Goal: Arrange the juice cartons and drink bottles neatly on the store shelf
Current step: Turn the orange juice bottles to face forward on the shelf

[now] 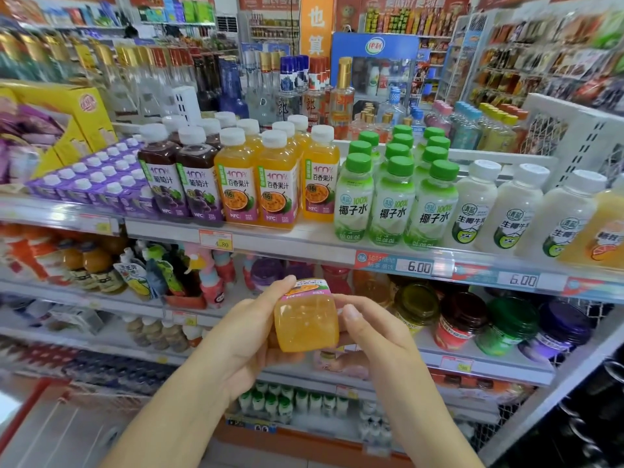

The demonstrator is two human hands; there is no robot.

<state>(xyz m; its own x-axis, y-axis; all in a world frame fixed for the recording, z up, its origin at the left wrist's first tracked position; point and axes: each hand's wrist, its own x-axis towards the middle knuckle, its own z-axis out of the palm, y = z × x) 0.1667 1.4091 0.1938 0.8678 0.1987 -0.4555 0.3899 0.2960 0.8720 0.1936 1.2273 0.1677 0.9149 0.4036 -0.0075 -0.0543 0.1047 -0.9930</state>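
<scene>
Passion-fruit juice bottle, its base toward us, sits below the shelf's front edge; we clasp it with our left hand and pinch it with our right hand; matching orange bottles stand above.

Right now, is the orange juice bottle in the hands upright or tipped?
Tipped. The orange juice bottle shows its square bottom to the camera, label end pointing away toward the shelf; left hand and right hand hold it.

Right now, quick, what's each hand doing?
Left hand: holding the orange square plastic juice bottle.
Right hand: fingers gripping the same bottle.
</scene>
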